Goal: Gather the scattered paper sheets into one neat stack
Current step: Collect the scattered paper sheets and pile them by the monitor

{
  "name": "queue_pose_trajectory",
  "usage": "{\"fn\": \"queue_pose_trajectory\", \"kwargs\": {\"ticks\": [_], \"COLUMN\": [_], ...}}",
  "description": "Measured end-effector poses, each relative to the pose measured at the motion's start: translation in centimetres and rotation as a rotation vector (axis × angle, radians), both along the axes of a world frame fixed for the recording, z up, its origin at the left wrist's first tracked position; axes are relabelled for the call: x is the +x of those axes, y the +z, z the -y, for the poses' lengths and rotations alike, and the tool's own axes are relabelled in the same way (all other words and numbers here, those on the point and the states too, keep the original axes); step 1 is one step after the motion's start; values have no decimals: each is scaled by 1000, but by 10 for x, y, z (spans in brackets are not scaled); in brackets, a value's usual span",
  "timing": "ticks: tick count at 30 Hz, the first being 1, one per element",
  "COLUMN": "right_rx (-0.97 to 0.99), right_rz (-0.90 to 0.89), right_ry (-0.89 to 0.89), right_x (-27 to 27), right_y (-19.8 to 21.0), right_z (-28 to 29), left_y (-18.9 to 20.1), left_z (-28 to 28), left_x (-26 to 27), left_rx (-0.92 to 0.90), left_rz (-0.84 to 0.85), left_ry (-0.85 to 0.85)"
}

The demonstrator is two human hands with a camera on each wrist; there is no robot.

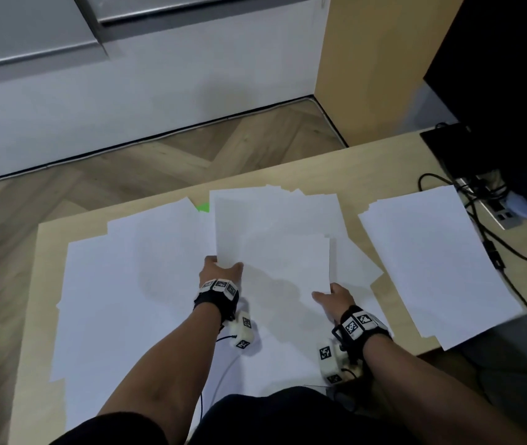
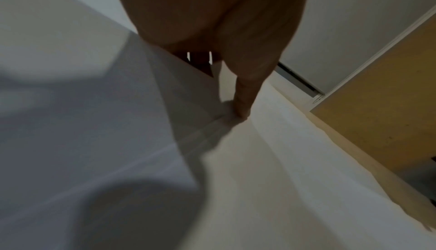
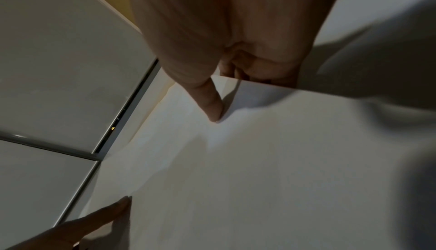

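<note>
Head view: the left hand (image 1: 220,271) and right hand (image 1: 336,298) each pinch a near corner of a sheaf of sheets (image 1: 275,239) lifted between them, with loose paper (image 1: 120,284) spread on the table (image 1: 27,316) beneath.

Left wrist view: the thumb (image 2: 245,93) presses on paper.

Right wrist view: the thumb (image 3: 210,103) clamps the sheaf's corner.

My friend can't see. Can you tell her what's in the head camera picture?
Two hands, left hand and right hand, hold the near corners of a sheet over scattered white papers on a desk. A neater pile lies to the right.
</note>
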State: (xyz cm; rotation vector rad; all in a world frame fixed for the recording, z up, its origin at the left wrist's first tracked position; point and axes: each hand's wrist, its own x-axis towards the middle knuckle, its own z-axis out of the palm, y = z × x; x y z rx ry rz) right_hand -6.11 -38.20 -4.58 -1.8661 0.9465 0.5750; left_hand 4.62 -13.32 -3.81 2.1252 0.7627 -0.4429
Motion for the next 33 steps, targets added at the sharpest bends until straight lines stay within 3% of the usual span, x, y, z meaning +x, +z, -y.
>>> {"fn": "queue_pose_trajectory", "kwargs": {"ticks": [7,11,18,24,30,32,33], "right_rx": [-16,-18,-70,-111,-131,-139,-146], "right_rz": [-64,-50,-8,28,23,21,22], "right_ry": [-14,-118,-256,-246,-174,-145,-124], "right_x": [0,-3,-8,-7,-3,0,2], "right_y": [0,1,0,-2,3,7,9], "right_z": [-1,-1,-6,-14,-29,-35,-38], "left_y": [10,18,20,19,3,3,1], "left_z": [4,-13,-68,-104,-137,-139,-139], "left_x": [-1,-1,-24,-62,-89,-100,-104], "left_rx": [-28,21,41,17,75,19,-43], "left_rz": [-43,-9,96,45,-102,-114,-80], "left_ry": [-197,-204,39,258,279,239,299]}}
